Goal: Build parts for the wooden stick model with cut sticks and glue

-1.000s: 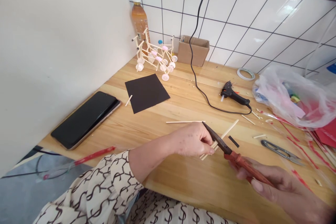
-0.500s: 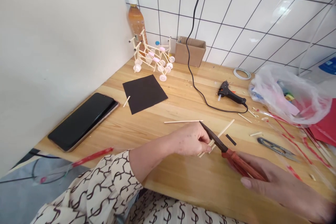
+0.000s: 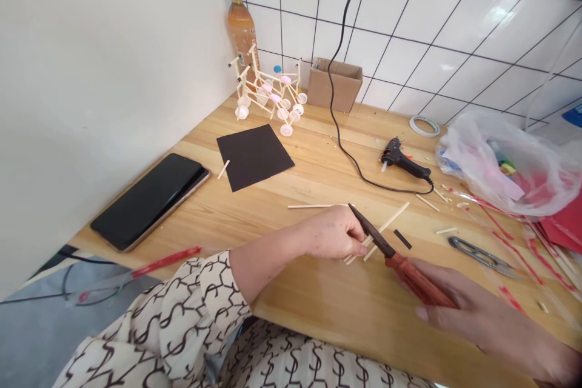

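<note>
My left hand (image 3: pixel 334 233) is closed in a pinch on several thin wooden sticks (image 3: pixel 367 245), whose ends show past the fingertips. My right hand (image 3: pixel 459 303) grips red-handled scissors (image 3: pixel 404 267). Their dark blades point up and left, crossing just beside my left fingertips and over the sticks; the exact contact is hidden. One longer stick (image 3: pixel 394 216) slants out beyond the blades. Another stick (image 3: pixel 304 206) lies on the table behind my left hand. A small black strip (image 3: pixel 402 239) rests right of the blades.
Stick-built model tricycles (image 3: pixel 273 97) stand by a bottle (image 3: pixel 242 24) and a cardboard box (image 3: pixel 336 85). A black sheet (image 3: pixel 254 157) and a phone (image 3: pixel 150 200) lie left. At right are a glue gun (image 3: pixel 404 160), tape roll (image 3: pixel 424 126), thread snips (image 3: pixel 482 256) and plastic bag (image 3: pixel 504 163).
The scissors' handles have come closer together in my right hand. My left hand keeps its pinch on the sticks. The whole view has shifted slightly.
</note>
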`<state>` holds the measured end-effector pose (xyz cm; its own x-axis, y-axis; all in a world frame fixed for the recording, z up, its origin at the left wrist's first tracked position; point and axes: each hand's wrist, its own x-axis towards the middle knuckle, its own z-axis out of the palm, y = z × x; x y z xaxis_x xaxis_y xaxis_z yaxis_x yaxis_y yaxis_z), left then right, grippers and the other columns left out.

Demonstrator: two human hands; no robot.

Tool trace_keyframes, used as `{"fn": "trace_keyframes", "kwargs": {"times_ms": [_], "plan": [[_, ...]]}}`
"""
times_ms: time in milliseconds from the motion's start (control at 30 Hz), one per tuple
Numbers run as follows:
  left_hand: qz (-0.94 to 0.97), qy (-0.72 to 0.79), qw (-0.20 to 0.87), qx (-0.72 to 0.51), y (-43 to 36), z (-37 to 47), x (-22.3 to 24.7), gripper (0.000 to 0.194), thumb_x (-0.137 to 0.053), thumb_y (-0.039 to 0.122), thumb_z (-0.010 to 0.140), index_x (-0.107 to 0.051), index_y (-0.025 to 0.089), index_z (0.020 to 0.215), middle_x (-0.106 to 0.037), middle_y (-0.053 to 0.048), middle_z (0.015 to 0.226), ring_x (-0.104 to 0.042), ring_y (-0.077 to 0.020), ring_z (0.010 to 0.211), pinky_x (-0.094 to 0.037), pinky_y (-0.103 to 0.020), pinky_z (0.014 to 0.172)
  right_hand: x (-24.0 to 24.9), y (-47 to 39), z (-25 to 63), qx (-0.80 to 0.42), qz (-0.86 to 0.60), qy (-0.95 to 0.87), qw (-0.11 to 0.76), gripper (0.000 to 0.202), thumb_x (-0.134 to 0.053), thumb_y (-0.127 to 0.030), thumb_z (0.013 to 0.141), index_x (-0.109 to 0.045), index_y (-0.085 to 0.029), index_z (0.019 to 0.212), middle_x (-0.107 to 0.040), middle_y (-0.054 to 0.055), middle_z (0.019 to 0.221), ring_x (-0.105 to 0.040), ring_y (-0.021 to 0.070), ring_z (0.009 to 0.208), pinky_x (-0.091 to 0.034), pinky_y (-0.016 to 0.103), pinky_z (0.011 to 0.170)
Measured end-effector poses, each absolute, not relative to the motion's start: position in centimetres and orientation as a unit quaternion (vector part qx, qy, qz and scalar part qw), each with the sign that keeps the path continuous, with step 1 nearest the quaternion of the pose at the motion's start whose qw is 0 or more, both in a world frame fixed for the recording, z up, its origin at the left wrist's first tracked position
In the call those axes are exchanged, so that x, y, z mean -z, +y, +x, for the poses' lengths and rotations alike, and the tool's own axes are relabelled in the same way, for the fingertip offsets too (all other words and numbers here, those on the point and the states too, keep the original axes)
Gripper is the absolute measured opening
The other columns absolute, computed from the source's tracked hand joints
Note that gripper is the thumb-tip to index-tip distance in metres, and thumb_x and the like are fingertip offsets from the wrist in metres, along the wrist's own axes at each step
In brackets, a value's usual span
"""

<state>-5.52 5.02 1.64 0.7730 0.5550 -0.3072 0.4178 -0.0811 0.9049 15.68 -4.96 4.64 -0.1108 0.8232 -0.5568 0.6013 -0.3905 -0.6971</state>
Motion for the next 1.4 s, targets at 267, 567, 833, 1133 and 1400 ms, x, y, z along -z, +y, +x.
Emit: {"fn": "trace_keyframes", "kwargs": {"times_ms": [267, 567, 833, 1133, 1400], "plan": [[0.728, 0.331, 0.599, -0.046, 5.0, -5.5, -1.8, 0.024, -0.060, 0.024, 0.069, -0.054, 0.014, 0.048, -0.035, 0.006, 0.038, -0.032, -0.0063, 0.041, -0.023, -0.022, 0.043, -4.6, -5.1, 15.6, -0.500, -0.659, -0.551, 0.106, 0.057, -0.063, -0.034, 0.067, -0.057, -0.023, 0.122, -0.052, 0.005, 0.131, -0.044, 0.0356, 0.121, -0.042, 0.044, 0.096], [0.721, 0.332, 0.605, -0.063, 4.9, -5.4, -1.4, 0.020, -0.056, 0.025, 0.069, -0.054, 0.014, 0.052, -0.038, 0.005, 0.041, -0.035, -0.0072, 0.041, -0.024, -0.021, 0.042, -4.1, -5.3, 16.7, -0.533, -0.656, -0.527, 0.090, 0.062, -0.064, -0.038, 0.066, -0.054, -0.021, 0.125, -0.045, 0.005, 0.137, -0.035, 0.0330, 0.128, -0.036, 0.040, 0.103], [0.711, 0.334, 0.614, -0.072, 4.8, -5.4, -1.4, 0.021, -0.056, 0.026, 0.069, -0.053, 0.015, 0.052, -0.040, 0.005, 0.043, -0.035, -0.0069, 0.042, -0.024, -0.022, 0.044, -4.3, -5.2, 16.8, -0.552, -0.643, -0.519, 0.112, 0.061, -0.063, -0.029, 0.065, -0.054, -0.024, 0.125, -0.048, 0.004, 0.135, -0.037, 0.0326, 0.126, -0.033, 0.041, 0.103], [0.712, 0.334, 0.612, -0.077, 4.7, -5.4, -1.1, 0.022, -0.056, 0.027, 0.069, -0.053, 0.015, 0.051, -0.043, 0.004, 0.043, -0.037, -0.0074, 0.042, -0.026, -0.022, 0.044, -3.8, -5.2, 17.3, -0.537, -0.633, -0.551, 0.087, 0.065, -0.063, -0.027, 0.064, -0.051, -0.024, 0.128, -0.046, 0.005, 0.137, -0.037, 0.0340, 0.126, -0.027, 0.046, 0.105], [0.705, 0.335, 0.619, -0.084, 4.5, -5.1, -0.9, 0.022, -0.057, 0.023, 0.067, -0.050, 0.014, 0.049, -0.042, 0.004, 0.042, -0.037, -0.0070, 0.043, -0.026, -0.022, 0.045, -3.9, -5.2, 17.1, -0.578, -0.626, -0.518, 0.080, 0.069, -0.060, -0.024, 0.066, -0.044, -0.021, 0.133, -0.042, 0.007, 0.139, -0.039, 0.0327, 0.125, -0.033, 0.045, 0.102]]}}
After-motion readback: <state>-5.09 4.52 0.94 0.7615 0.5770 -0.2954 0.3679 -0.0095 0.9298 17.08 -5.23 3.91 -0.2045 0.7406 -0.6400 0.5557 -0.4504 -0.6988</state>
